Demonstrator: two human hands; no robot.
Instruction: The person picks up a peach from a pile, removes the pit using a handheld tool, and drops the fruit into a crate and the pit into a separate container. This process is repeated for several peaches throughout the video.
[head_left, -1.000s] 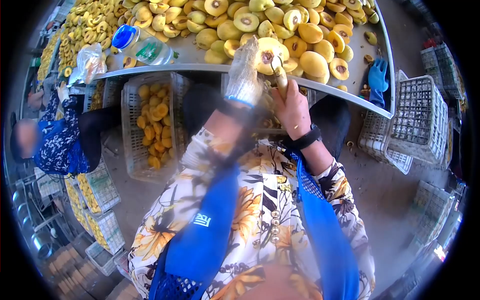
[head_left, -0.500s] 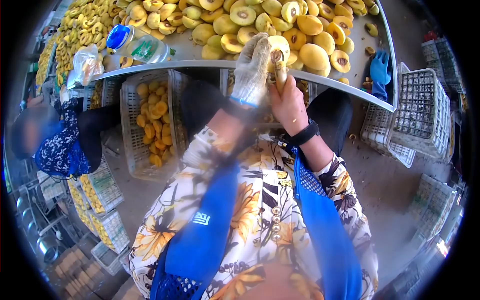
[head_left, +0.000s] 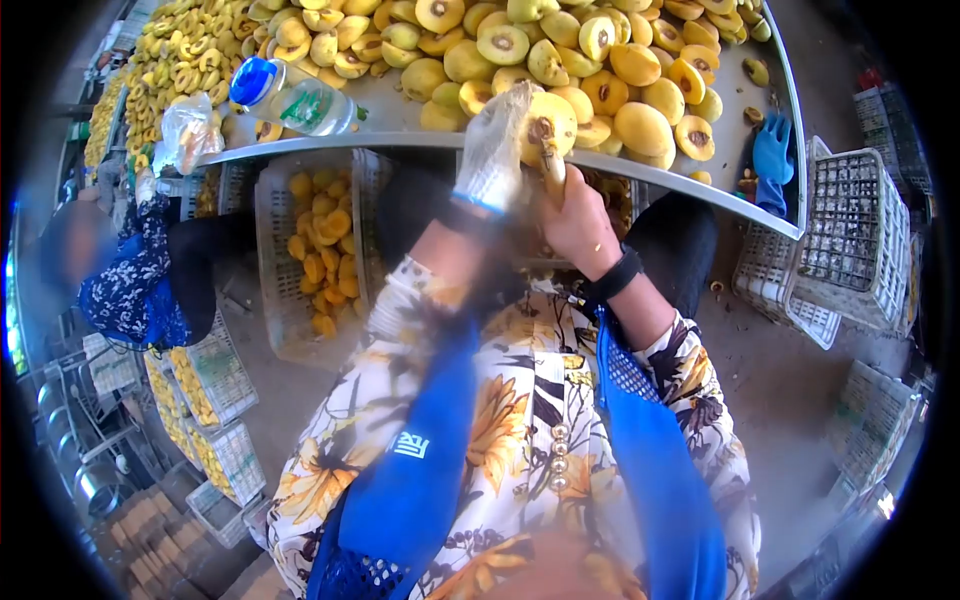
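My left hand (head_left: 490,155), in a pale work glove, is closed around a yellow peach half (head_left: 560,112), its cut face toward me and a brown pit hollow in the middle. My bare right hand (head_left: 582,225) grips a short pitting tool (head_left: 552,172) by its light-coloured handle. The tool's tip touches the brown centre of the fruit; its exact shape is hard to see. Both hands are over the near edge of the metal table (head_left: 400,141). Just beyond them is a heap of peach halves (head_left: 605,92), some cut side up.
A blue-capped plastic bottle (head_left: 300,100) and a plastic bag (head_left: 188,130) lie to the left. Blue gloves (head_left: 771,160) rest at the right corner. A crate (head_left: 282,330) of peach halves stands below the table. Stacked crates (head_left: 850,230) stand right; another person (head_left: 140,270) sits left.
The peach half has turned to face me more, showing its pit hollow, and the tool's tip sits at that hollow. The whole view has shifted slightly.
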